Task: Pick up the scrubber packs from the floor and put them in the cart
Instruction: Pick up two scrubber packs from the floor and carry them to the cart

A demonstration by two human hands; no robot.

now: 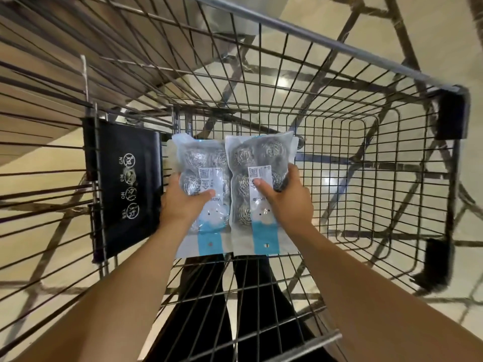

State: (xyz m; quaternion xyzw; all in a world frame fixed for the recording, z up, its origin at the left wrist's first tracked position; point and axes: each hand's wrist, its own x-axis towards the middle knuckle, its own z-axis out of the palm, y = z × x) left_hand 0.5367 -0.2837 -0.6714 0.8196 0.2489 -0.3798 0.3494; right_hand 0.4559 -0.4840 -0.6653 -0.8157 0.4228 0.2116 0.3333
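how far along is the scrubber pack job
Picked up: both packs are off the floor. In hand: the left hand grips the left scrubber pack and the right hand grips the right scrubber pack, side by side inside the cart. Left: letting go of them there.

Two scrubber packs, left pack and right pack (each of steel-wool balls), two hands, left hand and right hand, one wire cart.
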